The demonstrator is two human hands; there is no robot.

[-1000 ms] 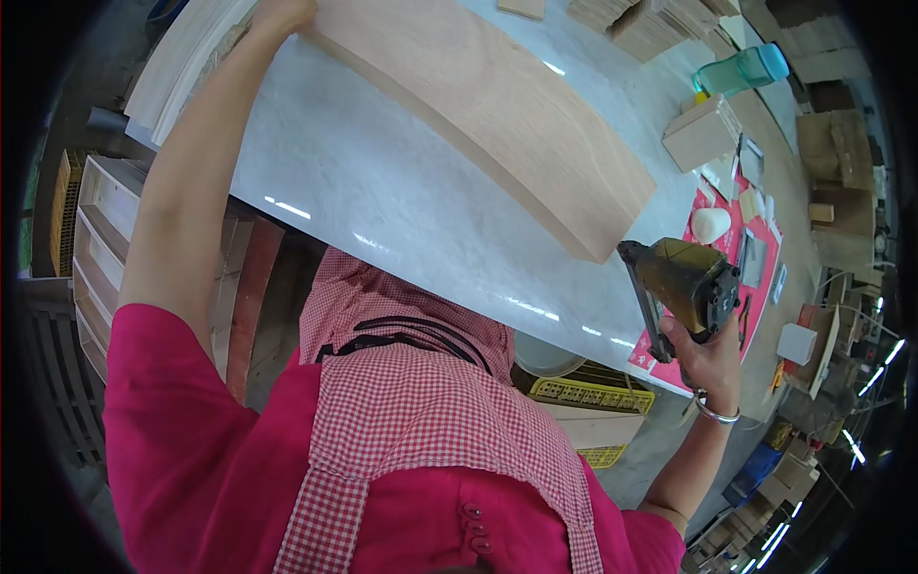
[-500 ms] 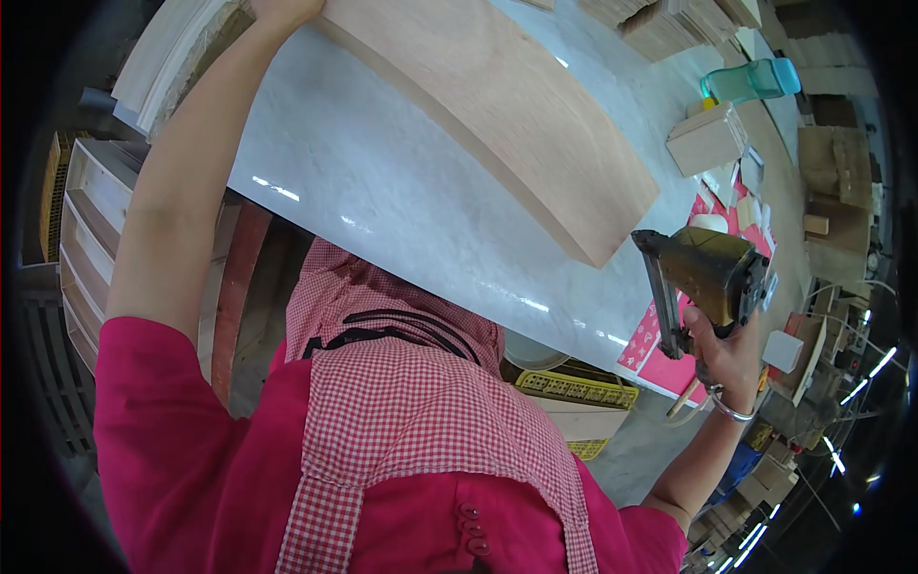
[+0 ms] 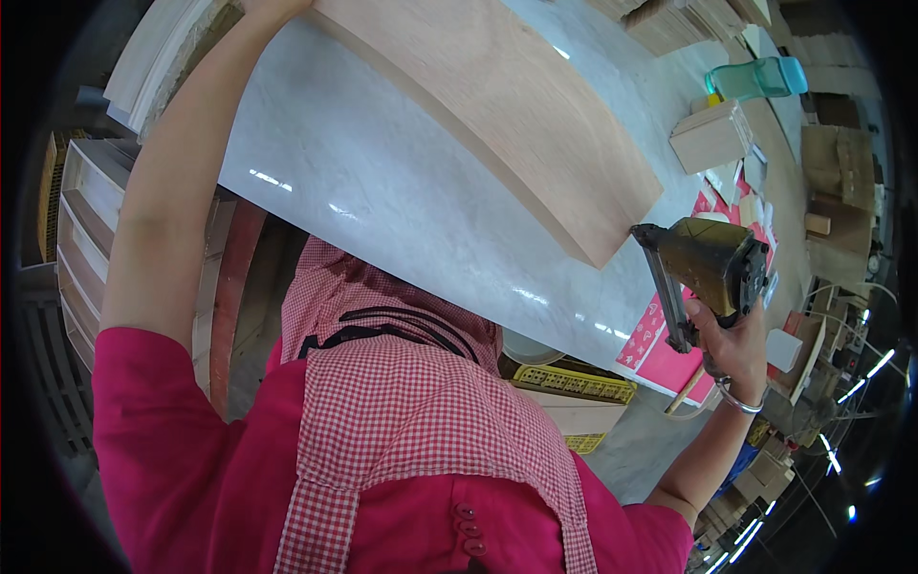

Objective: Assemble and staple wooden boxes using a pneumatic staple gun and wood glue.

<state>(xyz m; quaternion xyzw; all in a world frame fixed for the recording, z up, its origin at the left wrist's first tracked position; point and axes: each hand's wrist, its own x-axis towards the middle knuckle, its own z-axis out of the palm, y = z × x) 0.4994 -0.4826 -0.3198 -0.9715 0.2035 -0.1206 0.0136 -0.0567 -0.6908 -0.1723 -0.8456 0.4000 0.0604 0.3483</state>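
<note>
A long, pale wooden box with a flat top panel (image 3: pixel 516 115) lies slantwise across the shiny grey tabletop (image 3: pixel 335 143). My left arm reaches to the box's far left end, where my left hand (image 3: pixel 277 8) is cut off by the upper picture edge; its fingers do not show. At the right, my right hand (image 3: pixel 734 346) is wrapped round the grip of a dark pneumatic staple gun (image 3: pixel 712 260). The gun is held up, its nose close to the near right end of the box. Whether the two touch I cannot tell.
Beyond the box's right end stand a small block of stacked wood pieces (image 3: pixel 712 139) and a teal bottle (image 3: pixel 758 78). A pink patterned sheet (image 3: pixel 674 354) covers the table's right corner. Pale boards (image 3: pixel 158 67) are stacked at the far left. A yellow crate (image 3: pixel 579 385) sits below the table edge.
My right hand has shifted very slightly to the right with the staple gun, and the gun's body is a little higher. The box has hardly moved in the picture.
</note>
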